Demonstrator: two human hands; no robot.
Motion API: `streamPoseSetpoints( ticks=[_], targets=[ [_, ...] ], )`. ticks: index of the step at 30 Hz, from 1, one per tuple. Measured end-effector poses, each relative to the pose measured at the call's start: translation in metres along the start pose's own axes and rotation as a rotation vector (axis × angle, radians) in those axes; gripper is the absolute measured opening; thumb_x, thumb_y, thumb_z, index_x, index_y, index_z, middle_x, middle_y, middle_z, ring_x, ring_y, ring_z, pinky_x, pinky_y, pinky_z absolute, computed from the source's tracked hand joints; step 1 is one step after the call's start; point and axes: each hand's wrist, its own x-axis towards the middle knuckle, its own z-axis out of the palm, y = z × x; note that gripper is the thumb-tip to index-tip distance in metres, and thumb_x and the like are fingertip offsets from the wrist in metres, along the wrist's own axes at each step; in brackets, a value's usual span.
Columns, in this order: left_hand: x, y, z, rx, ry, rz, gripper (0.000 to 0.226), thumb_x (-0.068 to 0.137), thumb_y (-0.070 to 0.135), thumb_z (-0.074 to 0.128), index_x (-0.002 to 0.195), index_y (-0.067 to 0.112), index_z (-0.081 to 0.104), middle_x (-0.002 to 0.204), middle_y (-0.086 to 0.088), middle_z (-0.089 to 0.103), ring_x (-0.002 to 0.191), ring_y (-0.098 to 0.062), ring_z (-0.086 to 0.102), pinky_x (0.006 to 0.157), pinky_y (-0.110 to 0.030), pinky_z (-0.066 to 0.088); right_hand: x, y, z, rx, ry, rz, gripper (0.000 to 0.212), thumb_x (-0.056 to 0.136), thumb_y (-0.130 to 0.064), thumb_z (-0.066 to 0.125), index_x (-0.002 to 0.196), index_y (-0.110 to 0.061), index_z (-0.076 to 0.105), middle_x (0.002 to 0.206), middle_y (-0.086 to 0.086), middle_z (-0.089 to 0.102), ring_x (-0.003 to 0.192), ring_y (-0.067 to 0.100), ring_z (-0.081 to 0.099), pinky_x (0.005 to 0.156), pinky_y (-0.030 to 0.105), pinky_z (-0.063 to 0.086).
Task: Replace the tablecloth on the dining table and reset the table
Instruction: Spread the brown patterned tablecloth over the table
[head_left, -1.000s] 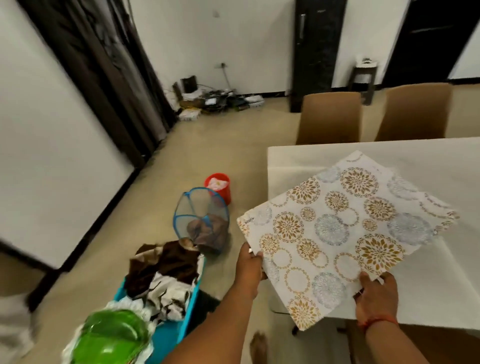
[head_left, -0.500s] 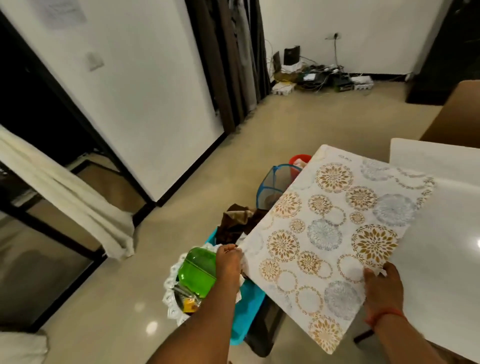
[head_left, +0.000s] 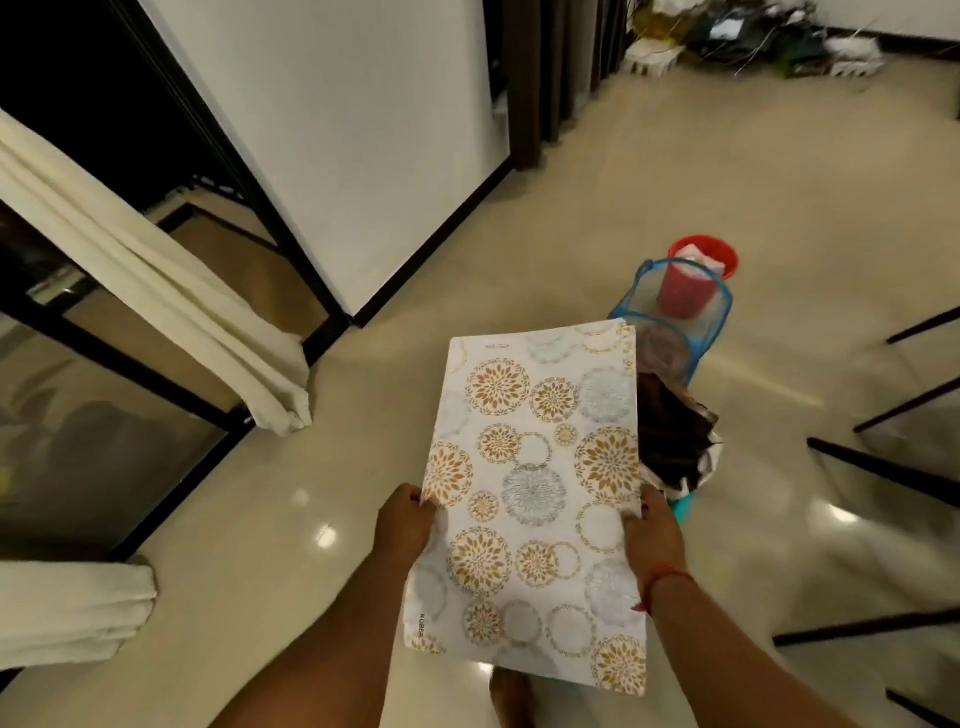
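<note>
Folded cloth (head_left: 535, 493) pinched at both edges, left hand (head_left: 408, 527) at 9 o'clock, right hand (head_left: 649, 535) at 3. Not yet spread; resetting seemingly all ahead.

I can't see most of the blue tub (head_left: 684, 503), hidden behind the folded tablecloth (head_left: 535, 499) at centre frame.

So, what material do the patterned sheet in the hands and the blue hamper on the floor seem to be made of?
Patterned sheet: probably vinyl or coated fabric with a matt printed face; it stays fairly flat between the left hand and right hand.
Blue hamper: see-through mesh on a blue rim; the red bucket shows through it.
</note>
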Motion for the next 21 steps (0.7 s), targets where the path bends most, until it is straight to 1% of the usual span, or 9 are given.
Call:
streamPoseSetpoints(
  ticks=[3,7,8,10,14,16,18,19,21],
  targets=[
    [0.013,-0.022,-0.001,0.073,-0.026,-0.012,0.009,0.096,0.019,0.061,0.094,0.011,0.058,0.09,-0.004,0.062,0.087,-0.022,0.059,0.067,-0.028,0.037,0.0,0.018,0.026,-0.044,0.011,0.081,0.044,0.099,-0.007,0.05,0.142,-0.017,0.05,0.135,0.011,0.058,0.121,0.033,0.055,0.105,0.043,0.046],
    [0.019,-0.037,0.012,0.153,-0.065,-0.011,0.007,0.097,0.016,0.059,0.097,0.011,0.053,0.094,-0.002,0.058,0.087,-0.018,0.053,0.071,-0.025,0.036,-0.004,0.038,0.043,-0.124,0.036,0.135,0.046,0.1,-0.009,0.05,0.145,-0.016,0.047,0.134,0.013,0.059,0.117,0.033,0.056,0.099,0.034,0.044],
    [0.02,-0.037,0.016,0.144,-0.072,-0.027,0.007,0.096,0.015,0.059,0.098,0.011,0.054,0.096,-0.003,0.059,0.088,-0.018,0.054,0.071,-0.025,0.037,-0.004,0.041,0.046,-0.152,0.04,0.137,0.047,0.099,-0.009,0.05,0.145,-0.015,0.047,0.134,0.014,0.059,0.117,0.034,0.056,0.099,0.035,0.043],
    [0.023,-0.041,0.021,0.144,-0.1,-0.073,0.012,0.095,0.018,0.058,0.102,0.009,0.056,0.1,-0.005,0.062,0.09,-0.021,0.057,0.072,-0.026,0.04,-0.004,0.045,0.051,-0.195,0.049,0.153,0.045,0.097,-0.008,0.049,0.142,-0.013,0.049,0.129,0.015,0.06,0.116,0.035,0.056,0.099,0.037,0.044],
    [0.031,-0.052,0.028,0.16,-0.192,-0.169,0.03,0.09,0.024,0.061,0.105,-0.002,0.061,0.104,-0.017,0.067,0.097,-0.031,0.064,0.073,-0.031,0.047,-0.005,0.048,0.054,-0.371,0.043,0.147,0.033,0.092,-0.012,0.05,0.124,-0.01,0.058,0.117,0.017,0.06,0.106,0.038,0.059,0.096,0.043,0.049],
    [0.032,-0.052,0.03,0.154,-0.224,-0.211,0.031,0.089,0.025,0.061,0.099,-0.005,0.061,0.098,-0.017,0.066,0.096,-0.031,0.064,0.076,-0.034,0.048,-0.003,0.051,0.05,-0.427,0.009,0.167,0.029,0.092,-0.014,0.05,0.119,-0.009,0.059,0.116,0.017,0.057,0.106,0.038,0.058,0.097,0.044,0.048],
    [0.025,-0.046,0.03,0.143,-0.245,-0.239,0.019,0.092,0.02,0.062,0.08,0.006,0.056,0.083,-0.009,0.06,0.088,-0.027,0.059,0.074,-0.029,0.044,0.0,0.054,0.047,-0.419,-0.037,0.184,0.026,0.092,-0.014,0.05,0.115,-0.009,0.06,0.114,0.016,0.058,0.104,0.035,0.058,0.096,0.043,0.049],
    [0.024,-0.046,0.031,0.133,-0.247,-0.249,0.022,0.092,0.018,0.062,0.073,0.011,0.053,0.079,-0.006,0.058,0.084,-0.025,0.057,0.073,-0.028,0.042,0.001,0.056,0.045,-0.415,-0.055,0.185,0.024,0.092,-0.014,0.05,0.113,-0.009,0.061,0.113,0.016,0.059,0.102,0.034,0.058,0.095,0.042,0.049],
    [0.025,-0.048,0.036,0.116,-0.257,-0.283,0.025,0.093,0.016,0.062,0.07,0.015,0.051,0.08,-0.008,0.058,0.083,-0.026,0.056,0.075,-0.028,0.042,0.004,0.061,0.04,-0.419,-0.087,0.164,0.02,0.092,-0.014,0.05,0.108,-0.009,0.062,0.109,0.015,0.061,0.099,0.031,0.059,0.092,0.039,0.05]
  ],
)
